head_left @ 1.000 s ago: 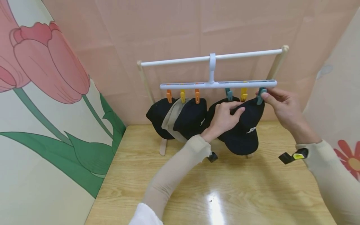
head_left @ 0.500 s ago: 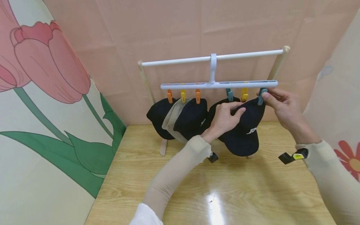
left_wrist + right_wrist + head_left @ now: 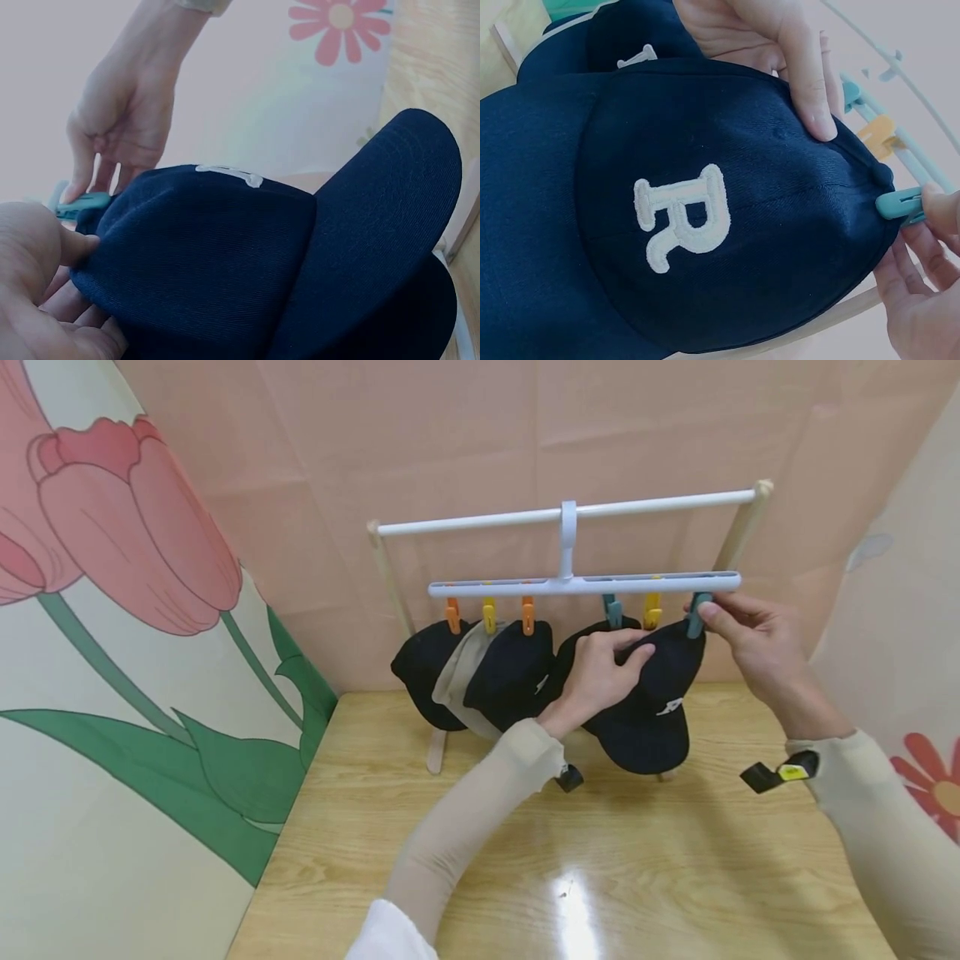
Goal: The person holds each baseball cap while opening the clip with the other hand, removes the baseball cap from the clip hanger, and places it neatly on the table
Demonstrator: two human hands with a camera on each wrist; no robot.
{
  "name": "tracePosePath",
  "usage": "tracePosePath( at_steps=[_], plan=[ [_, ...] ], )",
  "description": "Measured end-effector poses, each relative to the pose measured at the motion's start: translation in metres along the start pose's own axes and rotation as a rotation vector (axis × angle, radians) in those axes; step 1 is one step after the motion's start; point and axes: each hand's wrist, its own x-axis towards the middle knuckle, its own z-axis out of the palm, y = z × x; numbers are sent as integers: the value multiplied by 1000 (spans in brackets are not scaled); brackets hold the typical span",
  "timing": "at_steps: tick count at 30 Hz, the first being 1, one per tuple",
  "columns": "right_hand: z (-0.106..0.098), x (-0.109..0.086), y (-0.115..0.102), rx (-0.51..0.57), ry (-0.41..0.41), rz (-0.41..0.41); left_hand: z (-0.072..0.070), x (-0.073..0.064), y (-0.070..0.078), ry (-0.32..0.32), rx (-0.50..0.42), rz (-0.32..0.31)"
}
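Note:
A dark navy cap [image 3: 671, 664] hangs at the right end of a pale blue clip hanger [image 3: 637, 585]. Its front carries a white letter R [image 3: 716, 199], plain in the right wrist view. My left hand [image 3: 597, 672] pinches the cap's edge, thumb on the outside and fingers behind the fabric. With thumb and fingers, my right hand [image 3: 772, 647] holds a teal clothespin [image 3: 901, 205] at the top of the cap's crown. The pin's tip overlaps the cap fabric there. In the left wrist view the right hand [image 3: 131, 112] appears beyond the cap.
The hanger hooks over a white rod [image 3: 480, 520] on wooden posts. More dark caps [image 3: 510, 672] and a beige one [image 3: 457, 685] hang from orange and yellow clips [image 3: 489, 617] at left. Another teal clip [image 3: 613, 612] and a yellow clip [image 3: 652, 612] sit nearer. Wooden table [image 3: 480, 860] below.
Both hands stay nearly in place on the cap and the teal clothespin. The pin's handles look pressed closer together now, and the hanger's right end sits very slightly higher.

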Motion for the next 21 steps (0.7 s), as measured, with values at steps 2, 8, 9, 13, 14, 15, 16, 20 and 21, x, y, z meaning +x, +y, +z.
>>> tracePosePath(
  at_steps=[2, 8, 9, 13, 14, 15, 16, 20, 21],
  plan=[
    [1, 1, 0, 23, -1, 1, 0, 0, 0, 1, 1, 1],
    [1, 2, 1, 62, 1, 22, 0, 0, -1, -3, -11, -4],
    [1, 2, 1, 65, 3, 26, 0, 0, -1, -3, -12, -4],
    [2, 3, 2, 94, 17, 42, 0, 0, -2, 6, -9, 7],
    [3, 4, 3, 104, 22, 40, 0, 0, -2, 8, -8, 10],
    [3, 5, 3, 114, 28, 37, 0, 1, -2, 9, -4, 12],
    [4, 5, 3, 127, 33, 32, 0, 1, -2, 10, -4, 15],
    [6, 9, 5, 168, 49, 4, 0, 1, -3, 5, -9, 6],
    [6, 9, 5, 173, 50, 3, 0, 1, -2, 4, -11, 1]
  ],
)
